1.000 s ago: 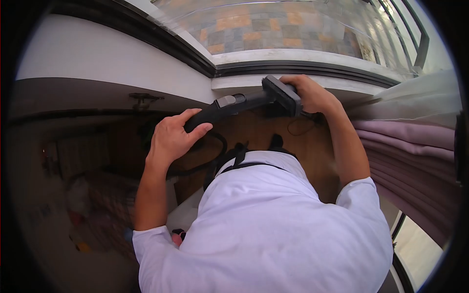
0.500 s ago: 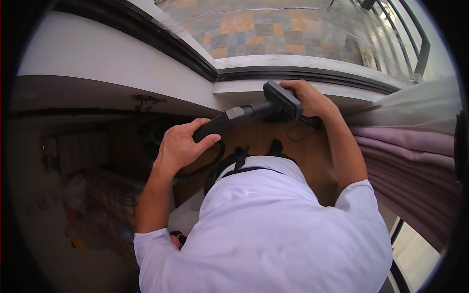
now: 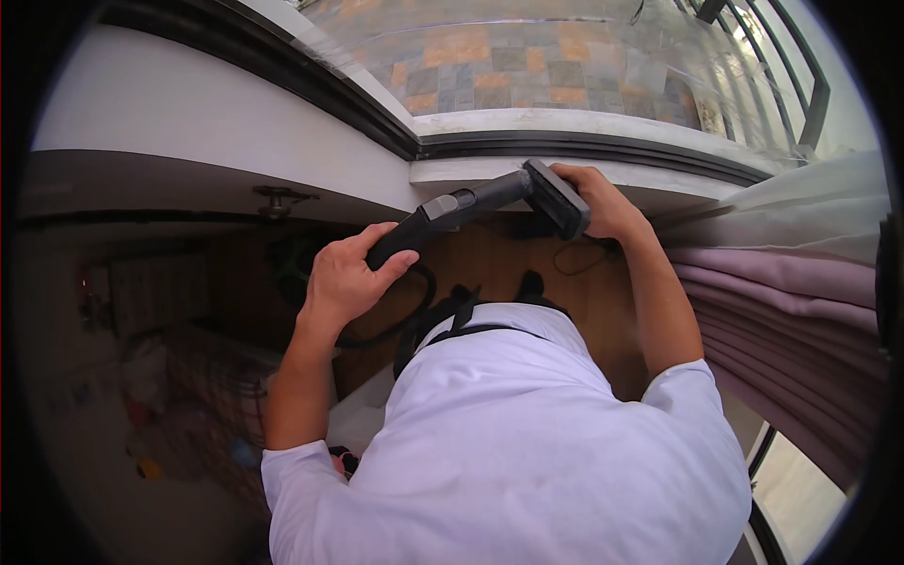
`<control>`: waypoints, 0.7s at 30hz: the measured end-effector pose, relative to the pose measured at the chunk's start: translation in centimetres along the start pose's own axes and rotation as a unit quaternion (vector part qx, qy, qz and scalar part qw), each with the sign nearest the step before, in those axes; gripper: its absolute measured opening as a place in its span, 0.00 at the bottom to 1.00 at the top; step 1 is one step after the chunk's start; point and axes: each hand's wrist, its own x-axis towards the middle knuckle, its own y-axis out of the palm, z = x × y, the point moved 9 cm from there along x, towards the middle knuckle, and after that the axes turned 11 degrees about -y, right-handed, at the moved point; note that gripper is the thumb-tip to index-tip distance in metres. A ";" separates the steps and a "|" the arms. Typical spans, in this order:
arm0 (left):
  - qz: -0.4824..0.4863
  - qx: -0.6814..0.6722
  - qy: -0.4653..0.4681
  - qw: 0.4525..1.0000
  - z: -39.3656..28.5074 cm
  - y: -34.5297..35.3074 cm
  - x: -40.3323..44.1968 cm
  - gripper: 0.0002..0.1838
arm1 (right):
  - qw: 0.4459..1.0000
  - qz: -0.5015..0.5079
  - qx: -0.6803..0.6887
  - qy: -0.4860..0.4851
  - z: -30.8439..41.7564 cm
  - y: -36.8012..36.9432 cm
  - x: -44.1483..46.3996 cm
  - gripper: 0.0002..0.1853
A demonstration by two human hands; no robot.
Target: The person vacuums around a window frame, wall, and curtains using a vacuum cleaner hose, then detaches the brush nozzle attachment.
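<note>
My left hand [image 3: 347, 280] is wrapped round the handle end of a black vacuum wand [image 3: 443, 212], thumb on top. A grey piece sits on the wand's upper side. At its far end is a black brush head [image 3: 558, 200], tilted, with its flat side facing up and right. My right hand [image 3: 601, 201] grips the back of the brush head, its fingertips partly hidden behind it. Both hands are above the floor, just short of the white window sill [image 3: 565, 174]. A dark hose [image 3: 419, 299] hangs below my left hand.
A dark window track [image 3: 565, 146] runs beyond the sill, with a tiled floor [image 3: 508, 66] outside. Pink curtains [image 3: 782, 311] hang at right. A metal latch [image 3: 279, 201] is fixed at left. A thin cable [image 3: 576, 262] lies on the wooden floor. A bed with a plaid cover [image 3: 221, 372] is at lower left.
Compared with a second ago, my hands and the wand are slightly lower and further right. The brush head has turned a little, and its joint with the wand shows more. Both hands keep their hold.
</note>
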 end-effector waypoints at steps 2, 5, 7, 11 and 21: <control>0.037 -0.040 -0.017 0.998 -0.5 0.6 -0.8 0.25 | 0.998 -0.036 -0.004 -0.052 1.2 -0.9 0.2 0.27; 0.049 -0.050 0.041 0.997 -2.7 1.1 -2.1 0.24 | 0.999 -0.031 -0.016 -0.022 -0.6 -0.9 0.4 0.27; 0.024 -0.043 0.020 0.999 -1.1 0.9 -0.9 0.24 | 0.999 -0.030 -0.012 -0.034 0.3 -0.9 0.7 0.26; -0.015 -0.061 -0.032 0.997 0.5 -0.2 0.4 0.25 | 0.999 -0.026 0.023 -0.042 2.0 -0.6 1.2 0.25; -0.038 -0.032 -0.012 0.999 0.8 -0.9 0.2 0.24 | 0.995 -0.040 -0.083 -0.045 2.0 -1.3 1.7 0.26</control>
